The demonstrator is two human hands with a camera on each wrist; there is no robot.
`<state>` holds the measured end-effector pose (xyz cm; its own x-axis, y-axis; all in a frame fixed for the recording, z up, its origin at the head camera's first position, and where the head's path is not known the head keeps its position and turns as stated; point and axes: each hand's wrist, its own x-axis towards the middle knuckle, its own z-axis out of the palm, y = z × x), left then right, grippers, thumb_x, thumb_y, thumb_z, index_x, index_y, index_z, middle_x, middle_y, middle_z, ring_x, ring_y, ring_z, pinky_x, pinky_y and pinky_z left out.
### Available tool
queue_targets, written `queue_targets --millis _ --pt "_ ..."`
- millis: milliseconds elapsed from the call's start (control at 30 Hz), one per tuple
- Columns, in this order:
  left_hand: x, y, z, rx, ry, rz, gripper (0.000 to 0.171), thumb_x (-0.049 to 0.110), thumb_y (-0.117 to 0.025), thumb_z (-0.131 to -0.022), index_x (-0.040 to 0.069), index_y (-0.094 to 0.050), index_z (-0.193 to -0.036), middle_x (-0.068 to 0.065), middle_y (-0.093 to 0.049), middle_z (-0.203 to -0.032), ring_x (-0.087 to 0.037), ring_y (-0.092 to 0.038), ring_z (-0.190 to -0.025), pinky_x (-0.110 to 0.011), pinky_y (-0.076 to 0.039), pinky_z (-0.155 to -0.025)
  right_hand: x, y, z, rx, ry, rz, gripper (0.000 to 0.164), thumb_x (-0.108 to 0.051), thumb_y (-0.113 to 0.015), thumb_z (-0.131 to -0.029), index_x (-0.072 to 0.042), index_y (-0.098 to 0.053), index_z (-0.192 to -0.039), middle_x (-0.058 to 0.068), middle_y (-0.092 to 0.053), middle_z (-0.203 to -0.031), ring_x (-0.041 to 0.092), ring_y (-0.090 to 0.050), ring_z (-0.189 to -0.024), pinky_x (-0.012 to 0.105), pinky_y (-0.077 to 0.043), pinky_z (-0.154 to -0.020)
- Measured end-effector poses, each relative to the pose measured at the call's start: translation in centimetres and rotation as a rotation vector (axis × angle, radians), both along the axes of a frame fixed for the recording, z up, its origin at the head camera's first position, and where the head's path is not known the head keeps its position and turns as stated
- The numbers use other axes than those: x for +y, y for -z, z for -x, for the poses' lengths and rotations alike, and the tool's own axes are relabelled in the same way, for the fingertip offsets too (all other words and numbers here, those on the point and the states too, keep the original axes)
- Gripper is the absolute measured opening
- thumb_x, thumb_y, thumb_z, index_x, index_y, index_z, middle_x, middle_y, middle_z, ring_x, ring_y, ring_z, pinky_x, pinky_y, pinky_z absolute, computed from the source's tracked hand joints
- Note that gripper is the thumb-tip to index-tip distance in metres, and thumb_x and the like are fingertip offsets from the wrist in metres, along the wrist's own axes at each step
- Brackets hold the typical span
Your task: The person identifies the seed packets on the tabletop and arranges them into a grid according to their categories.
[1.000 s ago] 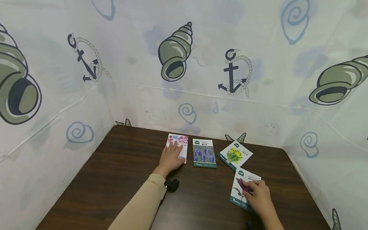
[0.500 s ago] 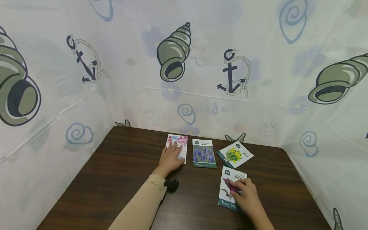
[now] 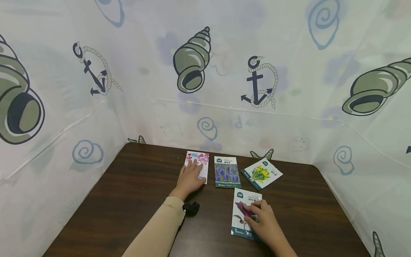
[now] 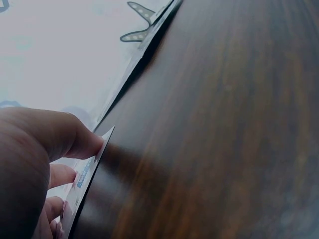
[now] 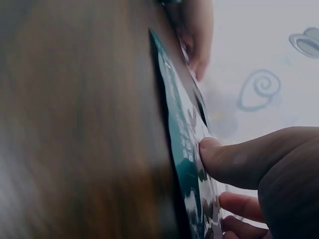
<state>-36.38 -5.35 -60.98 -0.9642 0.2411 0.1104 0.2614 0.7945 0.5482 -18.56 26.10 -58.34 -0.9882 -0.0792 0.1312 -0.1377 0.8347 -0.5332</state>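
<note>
Under the fingertips of my right hand (image 3: 264, 220) lies a white seed packet (image 3: 238, 214) with a teal bottom band and a purple picture. In the right wrist view its thumb (image 5: 214, 154) and fingers are spread on the packet's face. My left hand (image 3: 190, 179) rests palm down on a packet with pink blossoms (image 3: 199, 156), covering its lower left part. The left wrist view shows the thumb (image 4: 87, 142) near that packet's edge. Between the hands and farther back is a lavender packet (image 3: 227, 174); right of it, a yellow-flower packet (image 3: 261, 174) lies turned askew.
All the packets lie on a dark wood-grain table (image 3: 128, 200). A white cloth (image 3: 154, 117) printed with shells and anchors hangs behind and at both sides. A black strap piece (image 3: 191, 208) is on the left wrist.
My right hand has slid the purple-picture packet left across the table, from below the yellow-flower packet to below the lavender one. The left hand stays on the pink-blossom packet.
</note>
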Motion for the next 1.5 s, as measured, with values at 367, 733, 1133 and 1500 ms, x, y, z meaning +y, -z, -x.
queue_targets --millis 367,733,1133,1500 --pt "0.3 -1.5 -0.7 -0.01 -0.004 0.025 0.073 0.039 -0.062 -0.1 0.014 -0.047 -0.167 -0.018 -0.023 -0.182 -0.041 -0.012 -0.171 -0.064 -0.005 -0.137 -2.2 -0.1 0.4 0.024 -0.101 0.0 0.044 -0.02 -0.09 -0.091 -0.028 -0.081 -0.134 -0.008 -0.055 -0.102 0.012 -0.042 -0.097 0.027 -0.037 -0.082" --pt "0.1 -1.8 -1.0 0.018 -0.013 0.067 0.072 0.04 -0.064 -0.1 0.014 -0.05 -0.165 -0.018 -0.029 -0.18 -0.042 -0.018 -0.17 -0.065 -0.012 -0.137 -4.5 -0.3 2.8 0.033 -0.221 -0.018 0.036 -0.024 -0.089 -0.092 -0.025 -0.083 -0.128 -0.006 -0.049 -0.095 0.014 -0.039 -0.092 0.026 -0.032 -0.075" --pt "0.3 -2.0 -1.2 0.008 -0.012 0.083 0.071 0.041 -0.065 -0.102 0.015 -0.05 -0.166 -0.017 -0.029 -0.18 -0.041 -0.018 -0.17 -0.064 -0.012 -0.137 -6.1 -0.2 3.8 0.091 -0.324 -0.053 0.036 -0.024 -0.089 -0.092 -0.026 -0.082 -0.127 -0.007 -0.051 -0.095 0.012 -0.039 -0.09 0.025 -0.034 -0.075" --pt "0.3 -2.3 -1.5 0.008 -0.013 0.064 0.071 0.04 -0.067 -0.102 0.012 -0.05 -0.165 -0.018 -0.03 -0.179 -0.043 -0.018 -0.17 -0.064 -0.012 -0.137 -8.5 -0.5 3.8 0.073 -0.434 -0.108 0.039 -0.028 -0.083 -0.098 -0.025 -0.079 -0.137 -0.005 -0.061 -0.108 0.011 -0.044 -0.095 0.026 -0.042 -0.079"
